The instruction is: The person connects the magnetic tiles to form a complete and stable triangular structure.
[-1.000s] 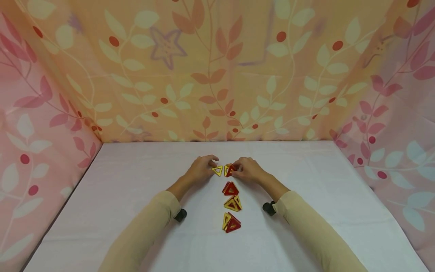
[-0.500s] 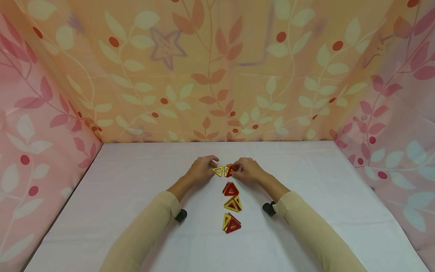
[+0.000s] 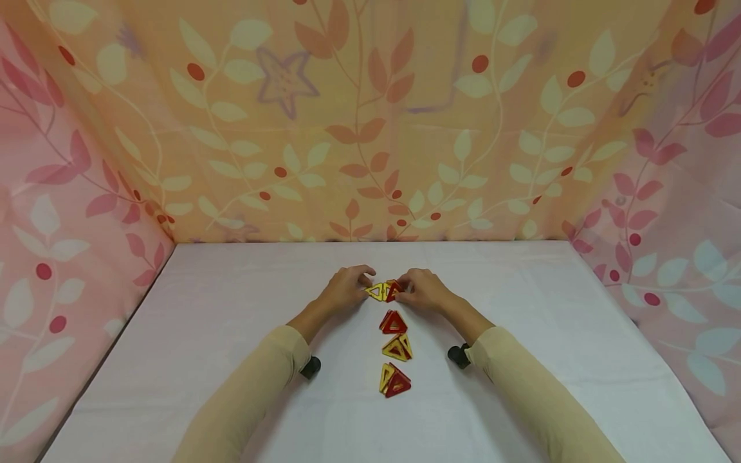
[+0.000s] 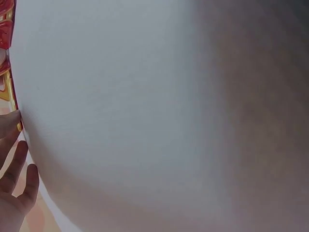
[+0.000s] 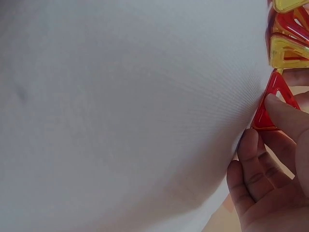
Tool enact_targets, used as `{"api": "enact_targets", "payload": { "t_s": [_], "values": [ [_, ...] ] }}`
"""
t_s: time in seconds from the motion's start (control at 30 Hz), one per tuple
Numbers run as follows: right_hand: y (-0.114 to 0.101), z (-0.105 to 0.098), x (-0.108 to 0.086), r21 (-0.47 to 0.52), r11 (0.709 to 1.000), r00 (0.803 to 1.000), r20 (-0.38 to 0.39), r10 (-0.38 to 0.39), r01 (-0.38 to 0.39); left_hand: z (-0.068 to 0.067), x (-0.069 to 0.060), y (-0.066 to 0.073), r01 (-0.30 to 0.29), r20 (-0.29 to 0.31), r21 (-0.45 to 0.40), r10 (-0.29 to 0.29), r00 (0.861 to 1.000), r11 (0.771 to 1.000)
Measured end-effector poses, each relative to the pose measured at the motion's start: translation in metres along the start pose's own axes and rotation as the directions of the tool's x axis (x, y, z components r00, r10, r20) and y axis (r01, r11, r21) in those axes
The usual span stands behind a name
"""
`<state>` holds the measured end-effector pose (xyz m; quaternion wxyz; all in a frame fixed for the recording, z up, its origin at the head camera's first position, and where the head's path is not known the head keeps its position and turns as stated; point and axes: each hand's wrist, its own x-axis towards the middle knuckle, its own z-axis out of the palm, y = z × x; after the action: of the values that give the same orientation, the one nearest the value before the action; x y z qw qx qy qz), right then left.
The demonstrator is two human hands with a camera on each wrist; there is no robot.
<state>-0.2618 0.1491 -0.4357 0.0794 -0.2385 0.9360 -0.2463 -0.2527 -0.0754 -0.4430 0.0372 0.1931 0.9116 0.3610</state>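
My left hand [image 3: 343, 287] pinches a yellow triangular building tile [image 3: 374, 297] by its outer corner. That tile's inner edge meets the yellow side of a small red and yellow tile pyramid [image 3: 396, 293]. My right hand [image 3: 427, 289] grips this pyramid by its red tile [image 5: 264, 117], thumb on the face and fingers behind. In the left wrist view, my left fingers [image 4: 13, 169] show only at the left border, and the tiles are partly cut off.
Toward me runs a column of three more tile pyramids: a mostly red one [image 3: 393, 323], a mostly yellow one [image 3: 395, 351] and a red and yellow one [image 3: 398, 386]. They stand on a white-covered table [image 3: 231, 308], with a patterned curtain [image 3: 359, 161] behind.
My left hand has moved slightly right with the yellow tile, closing the narrow gap to the pyramid. My right hand and the three other pyramids have stayed in place.
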Motion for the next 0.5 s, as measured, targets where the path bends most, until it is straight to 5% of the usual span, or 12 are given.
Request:
{"api": "enact_targets", "payload": {
  "t_s": [0.5],
  "values": [
    [0.0010,0.0001,-0.0002,0.010,1.000,1.000,-0.002,-0.014,0.014,0.0007,0.0035,0.0001,-0.019,0.024,-0.004,0.019,1.000,1.000]
  ]
}}
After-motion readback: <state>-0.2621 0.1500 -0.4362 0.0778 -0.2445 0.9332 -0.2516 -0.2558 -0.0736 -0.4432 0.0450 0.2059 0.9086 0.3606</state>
